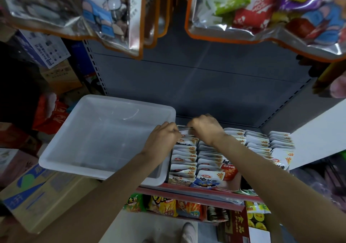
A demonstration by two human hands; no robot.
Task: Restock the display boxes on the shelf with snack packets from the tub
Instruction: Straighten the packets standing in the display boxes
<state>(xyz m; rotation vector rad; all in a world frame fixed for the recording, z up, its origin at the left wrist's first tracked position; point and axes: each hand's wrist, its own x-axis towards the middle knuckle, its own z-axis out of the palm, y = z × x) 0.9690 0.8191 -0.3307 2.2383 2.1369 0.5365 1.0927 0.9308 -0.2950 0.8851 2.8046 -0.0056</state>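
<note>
Step in hand, as judged: seating the last packets at the rear of the left-hand row. The tub (104, 136) is seen on the shelf (196, 187), left of the display boxes (232, 182), and appears empty; no packets can be made out in it.

Both hands are held close together at the far end of the leftmost row of snack packets (184, 160). The left hand (162, 138) is curled, knuckles up, its fingers bent down onto the packet tops at the back of the row. The right hand (205, 127) is likewise curled, and a thin pale packet edge (184, 128) appears to be pinched between its fingertips and the left hand's; the fingertips themselves are hidden, so the exact grip cannot be told.

The rows to the right are seen packed upright and full.

Next move, as judged: the pinched packet is to be slid down upright behind the row and pressed level. With the tub apparently spent, restocking seems close to done.
</note>
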